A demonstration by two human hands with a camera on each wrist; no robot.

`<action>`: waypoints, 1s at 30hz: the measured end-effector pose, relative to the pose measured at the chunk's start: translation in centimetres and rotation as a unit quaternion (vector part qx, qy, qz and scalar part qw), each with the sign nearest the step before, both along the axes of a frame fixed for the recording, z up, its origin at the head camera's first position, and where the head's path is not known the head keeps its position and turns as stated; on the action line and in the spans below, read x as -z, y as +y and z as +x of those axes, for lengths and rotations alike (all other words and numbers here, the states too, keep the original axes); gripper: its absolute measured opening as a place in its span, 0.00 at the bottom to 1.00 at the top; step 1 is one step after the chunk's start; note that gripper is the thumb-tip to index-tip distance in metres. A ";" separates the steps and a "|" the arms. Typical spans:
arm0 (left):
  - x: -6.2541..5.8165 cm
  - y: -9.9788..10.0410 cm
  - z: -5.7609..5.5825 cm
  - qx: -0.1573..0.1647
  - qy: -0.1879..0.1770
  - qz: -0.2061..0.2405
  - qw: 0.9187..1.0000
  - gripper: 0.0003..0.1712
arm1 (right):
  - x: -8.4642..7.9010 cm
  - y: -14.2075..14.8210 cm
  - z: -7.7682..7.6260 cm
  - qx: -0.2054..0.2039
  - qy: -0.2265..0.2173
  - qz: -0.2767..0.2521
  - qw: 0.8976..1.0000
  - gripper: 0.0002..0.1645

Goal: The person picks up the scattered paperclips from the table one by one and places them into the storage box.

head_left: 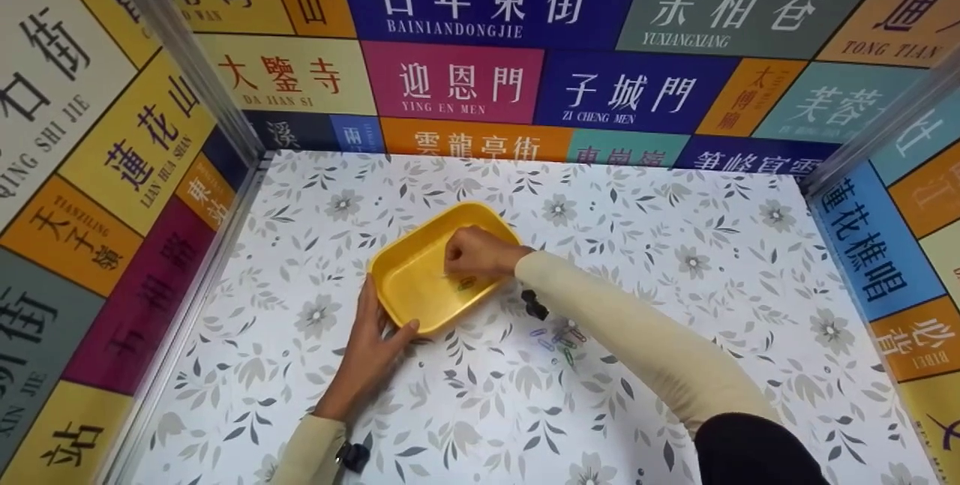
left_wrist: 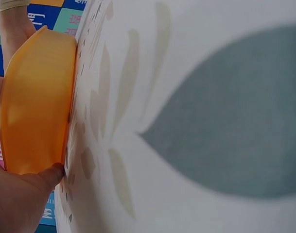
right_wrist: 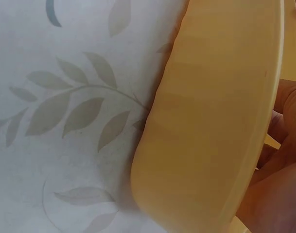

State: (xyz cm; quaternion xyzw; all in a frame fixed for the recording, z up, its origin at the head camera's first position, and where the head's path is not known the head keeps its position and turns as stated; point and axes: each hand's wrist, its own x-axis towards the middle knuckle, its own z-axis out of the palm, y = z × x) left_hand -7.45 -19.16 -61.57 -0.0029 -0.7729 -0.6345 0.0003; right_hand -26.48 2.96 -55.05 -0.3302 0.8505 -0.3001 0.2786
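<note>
A yellow plastic tray (head_left: 405, 305) lies slantwise on the patterned tabletop. My left hand (head_left: 373, 339) grips its near left corner, with the thumb on the near wall and the fingers along the left side. That thumb (left_wrist: 51, 177) presses low on the wall in the left wrist view. My right hand (head_left: 484, 252) reaches over the tray's right rim, fingers curled down inside. Whether those fingers pinch anything is hidden; the tray wall (right_wrist: 211, 111) blocks most of the right wrist view. Beside this hand, one or more small paper clips (head_left: 466, 283) lie on the tray floor.
Several coloured paper clips (head_left: 559, 341) lie scattered on the white floral tabletop (head_left: 480, 402), right of the tray and below the right forearm. Panels with large printed characters (head_left: 457, 84) stand at the back and both sides.
</note>
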 end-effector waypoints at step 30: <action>0.2 -0.1 -0.1 -0.008 -0.006 -0.009 1.000 0.67 | -2.5 4.8 3.6 -0.019 0.079 -0.147 0.986 0.05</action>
